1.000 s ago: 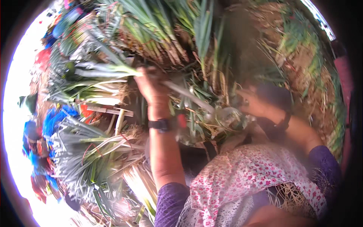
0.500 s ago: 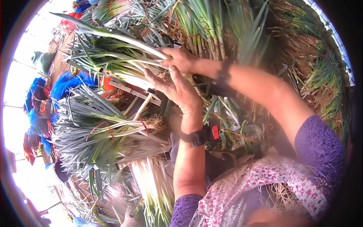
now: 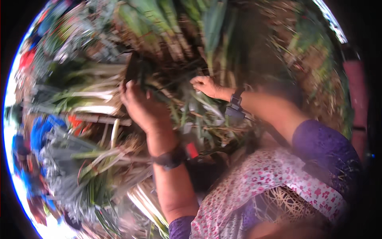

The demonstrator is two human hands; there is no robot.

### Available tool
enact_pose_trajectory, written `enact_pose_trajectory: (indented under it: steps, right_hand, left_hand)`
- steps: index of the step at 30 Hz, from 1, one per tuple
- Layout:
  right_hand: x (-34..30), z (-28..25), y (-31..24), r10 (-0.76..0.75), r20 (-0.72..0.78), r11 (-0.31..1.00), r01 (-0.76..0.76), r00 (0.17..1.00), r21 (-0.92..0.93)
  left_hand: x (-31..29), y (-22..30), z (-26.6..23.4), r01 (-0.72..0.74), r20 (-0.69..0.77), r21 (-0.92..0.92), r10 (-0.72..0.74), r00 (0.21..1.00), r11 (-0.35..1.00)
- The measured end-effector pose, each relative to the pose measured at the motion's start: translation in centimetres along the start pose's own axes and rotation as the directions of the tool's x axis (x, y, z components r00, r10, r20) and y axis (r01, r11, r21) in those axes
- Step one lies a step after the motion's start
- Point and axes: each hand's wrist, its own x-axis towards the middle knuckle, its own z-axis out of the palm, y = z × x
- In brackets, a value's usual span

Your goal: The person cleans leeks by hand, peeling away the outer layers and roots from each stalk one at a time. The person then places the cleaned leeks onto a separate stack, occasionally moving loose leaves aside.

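My left hand [image 3: 142,104] reaches to the stem ends of a bundle of long green onions [image 3: 93,93] lying sideways on a rack. Its fingers are slightly apart, with the tips next to the pale stems; blur hides whether they touch. To the right, above loose leaves and trimmings [image 3: 207,113], is my right hand [image 3: 207,86]. Its fingers are curled together, and anything in them is too small to make out. A dark band sits on each wrist. The picture is smeared by motion.
Below the rack's bar [image 3: 107,120] lies another pile of green onions [image 3: 75,159], roots toward me. White-stemmed ones [image 3: 147,205] are nearer. Upright bundles [image 3: 171,30] stand at the back. Blue [image 3: 43,129] and orange netting [image 3: 79,124] lies left; soil and more onions [image 3: 318,79] are right.
My right hand has left the onion bundle and drawn back over the trimmings. My left hand has moved to the bundle's stem ends. The view has shifted and blurred.
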Motion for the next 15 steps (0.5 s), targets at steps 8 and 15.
enact_pose_trajectory:
  steps: [8,15]
  right_hand:
    - [-11.9,-16.1,17.4,0.648,-0.237,0.709,-0.46,0.724,0.535]
    - [-3.8,-11.6,18.9,0.663,-0.291,0.675,-0.383,0.689,0.631]
  left_hand:
    - [-1.0,6.7,7.0,0.625,0.303,-0.651,-0.607,0.735,0.432]
    - [-1.9,4.7,14.0,0.745,0.416,-0.538,-0.644,0.642,0.395]
